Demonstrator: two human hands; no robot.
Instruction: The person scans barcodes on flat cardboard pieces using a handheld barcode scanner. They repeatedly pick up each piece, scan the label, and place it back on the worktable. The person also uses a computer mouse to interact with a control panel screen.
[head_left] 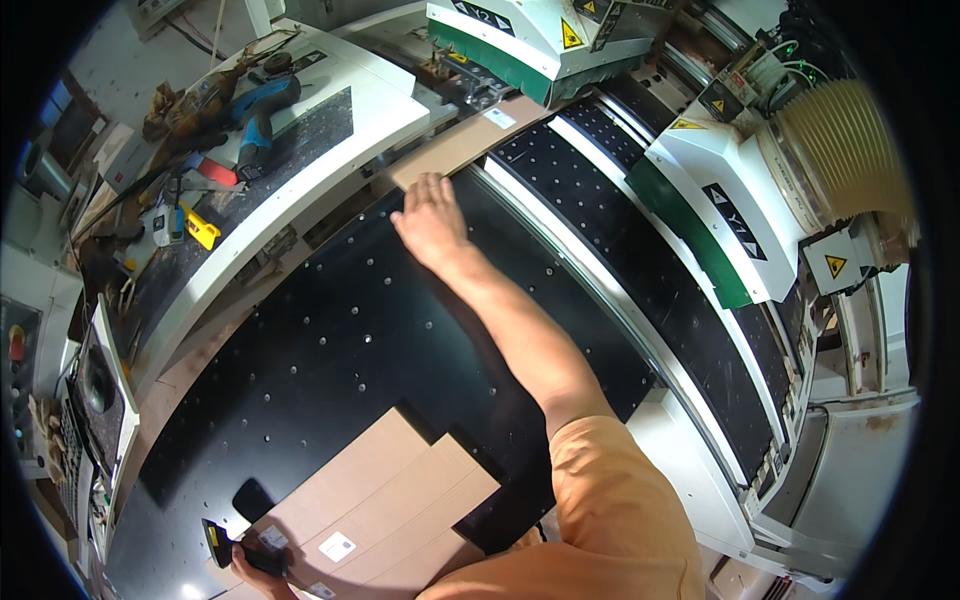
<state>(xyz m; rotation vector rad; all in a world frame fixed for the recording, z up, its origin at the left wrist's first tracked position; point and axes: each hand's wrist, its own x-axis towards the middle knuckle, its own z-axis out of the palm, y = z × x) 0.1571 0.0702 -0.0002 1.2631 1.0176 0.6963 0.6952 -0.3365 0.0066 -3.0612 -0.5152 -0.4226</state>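
Note:
My left hand (250, 572) is at the lower left, its fingers wrapped around the grip of a black handheld scanner (222, 543). Just beside it, light brown flat panels (400, 490) with white labels lie side by side on the black, dotted machine table (330, 390). My right arm reaches far forward. The right hand (430, 215) rests palm down, fingers stretched out, over the near end of a long brown panel (465, 145) at the machine's far side. That panel carries a white label and runs toward a white and green machine head (540, 50).
A second white and green head (715, 220) with a ribbed hose (835, 150) stands at right. Metal rails (580, 250) cross the table. On the left, a cluttered worktop (330, 130) holds a blue power tool (262, 115) and a yellow-handled tool (200, 228).

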